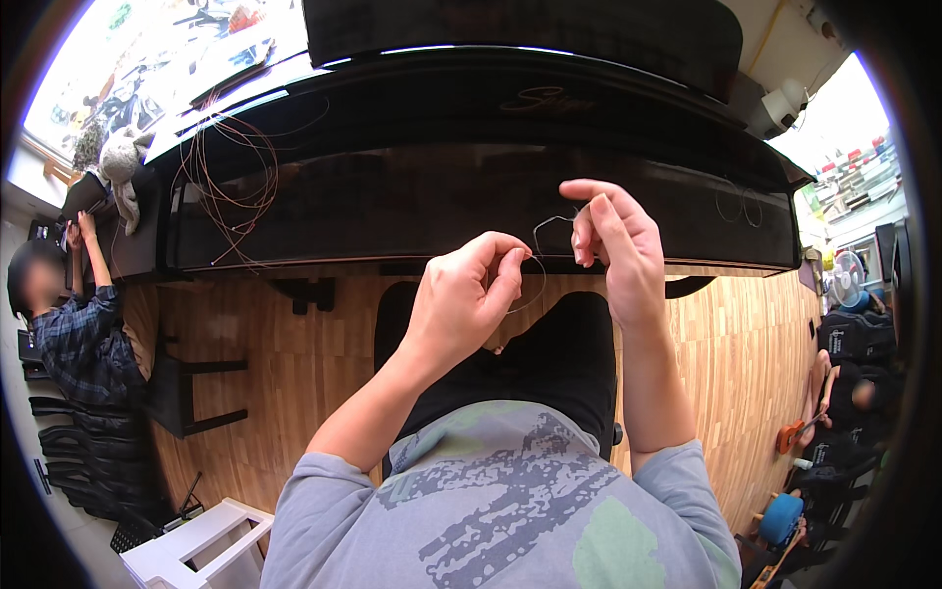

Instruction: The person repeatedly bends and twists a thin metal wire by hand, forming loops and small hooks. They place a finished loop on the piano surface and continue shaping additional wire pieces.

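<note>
Between my two hands runs a thin wire string (pixel 539 229), pale and bent, above the front edge of a closed black piano (pixel 412 196). My left hand (pixel 461 294) pinches it between thumb and forefinger. A loose curve of the string hangs below those fingertips. My right hand (pixel 628 245) is raised a little farther right, its fingers curled and the forefinger pointing left. The string runs up to its fingers, where its end is hidden. On the piano's left lies a loose coil of copper-coloured strings (pixel 270 162); a smaller thin coil (pixel 754 208) lies at the right end.
At far left a person in a checked shirt (pixel 83 334) reaches to a surface beside a grey plush toy (pixel 120 157). A white stool (pixel 211 550) stands at lower left. On the right are seated people, a small orange guitar (pixel 788 437), a blue round object (pixel 782 517) and a fan (pixel 846 278).
</note>
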The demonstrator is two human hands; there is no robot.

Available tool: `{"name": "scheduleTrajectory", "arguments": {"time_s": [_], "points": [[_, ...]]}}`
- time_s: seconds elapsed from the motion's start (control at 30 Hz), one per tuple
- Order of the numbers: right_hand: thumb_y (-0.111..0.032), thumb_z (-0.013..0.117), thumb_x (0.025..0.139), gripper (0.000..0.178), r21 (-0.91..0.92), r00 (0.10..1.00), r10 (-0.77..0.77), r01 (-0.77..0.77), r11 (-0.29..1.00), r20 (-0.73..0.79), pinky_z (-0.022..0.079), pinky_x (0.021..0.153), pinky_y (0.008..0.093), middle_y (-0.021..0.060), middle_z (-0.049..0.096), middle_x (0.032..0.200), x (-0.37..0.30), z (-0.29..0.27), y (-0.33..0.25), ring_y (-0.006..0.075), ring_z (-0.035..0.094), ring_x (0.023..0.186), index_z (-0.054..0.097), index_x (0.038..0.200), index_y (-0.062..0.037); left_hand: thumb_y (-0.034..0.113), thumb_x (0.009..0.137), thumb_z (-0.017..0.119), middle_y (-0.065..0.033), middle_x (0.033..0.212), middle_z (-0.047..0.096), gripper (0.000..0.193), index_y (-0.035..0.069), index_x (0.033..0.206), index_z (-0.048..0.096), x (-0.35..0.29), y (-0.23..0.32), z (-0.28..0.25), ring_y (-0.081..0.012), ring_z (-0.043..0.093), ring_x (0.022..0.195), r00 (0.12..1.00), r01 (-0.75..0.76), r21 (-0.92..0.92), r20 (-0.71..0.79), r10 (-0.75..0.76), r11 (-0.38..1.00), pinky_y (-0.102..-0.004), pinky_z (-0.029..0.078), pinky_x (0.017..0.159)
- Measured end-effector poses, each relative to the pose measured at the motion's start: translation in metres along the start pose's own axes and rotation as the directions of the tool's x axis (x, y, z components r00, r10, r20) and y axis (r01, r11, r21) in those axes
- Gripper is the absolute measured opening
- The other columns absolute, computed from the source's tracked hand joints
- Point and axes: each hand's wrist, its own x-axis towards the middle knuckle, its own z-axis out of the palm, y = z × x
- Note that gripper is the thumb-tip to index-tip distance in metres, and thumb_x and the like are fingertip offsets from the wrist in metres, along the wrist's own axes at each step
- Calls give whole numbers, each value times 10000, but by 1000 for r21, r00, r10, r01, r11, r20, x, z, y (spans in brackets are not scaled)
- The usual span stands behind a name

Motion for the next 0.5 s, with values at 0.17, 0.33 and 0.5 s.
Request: {"name": "scheduleTrajectory", "arguments": {"time_s": [0.17,0.33,0.5], "points": [[-128,596,935,162,40,986,66,-73,997,155,458,628,182,8,630,768,-4,-3,-5,33,545,684,675,948,12,87,934,548,-4,627,624,127,7,936,647,0,-3,3,-37,582,574,997,-57,1,-57,57,998,-177,451,538],[-66,644,895,94,-62,981,109,-100,993,160,473,663,193,23,663,847,-23,9,-3,50,576,735,682,942,6,106,964,508,-37,745,670,155,-2,960,620,6,-18,8,-31,555,527,983,-147,-196,-135,122,970,-169,440,488],[-59,731,763,120,-733,926,-343,344,587,160,437,727,303,25,604,835,-29,13,6,165,567,805,703,878,-81,169,998,451,-73,821,671,185,20,983,561,6,-18,5,14,403,442,995,101,-596,43,-94,797,-161,373,375]]}}
